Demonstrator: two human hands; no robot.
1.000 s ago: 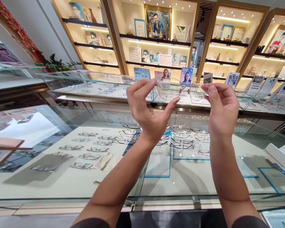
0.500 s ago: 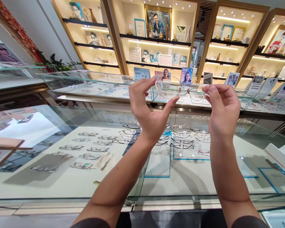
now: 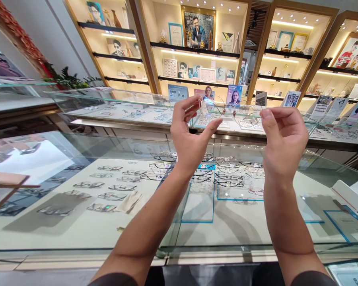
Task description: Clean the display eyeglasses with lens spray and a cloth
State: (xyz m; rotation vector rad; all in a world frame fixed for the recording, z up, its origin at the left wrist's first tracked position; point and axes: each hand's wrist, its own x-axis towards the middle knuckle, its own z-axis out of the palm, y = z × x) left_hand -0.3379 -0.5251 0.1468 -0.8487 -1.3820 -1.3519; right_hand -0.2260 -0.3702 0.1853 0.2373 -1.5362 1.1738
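A pair of thin-rimmed, clear-lens eyeglasses (image 3: 212,108) is held up in front of me, above the near glass counter. My left hand (image 3: 189,131) is curved around the left lens, its index fingertip at the outer rim and its thumb near the lower inner rim. A blue glint shows on that lens. My right hand (image 3: 282,141) pinches the right side of the frame, near the temple, between thumb and index finger. The thin right rim is hard to make out against the display behind it.
Below my hands, the glass counter (image 3: 155,234) holds several rows of eyeglasses (image 3: 229,178) and a beige cloth (image 3: 129,202). Farther back runs a second glass display case (image 3: 107,113) with upright cards (image 3: 234,95). Lit shelves (image 3: 193,49) line the wall. A white box (image 3: 350,194) stands at right.
My left hand has moved slightly right, and my right hand slightly right too. The eyeglasses have tilted, and a blue reflection has appeared on the left lens.
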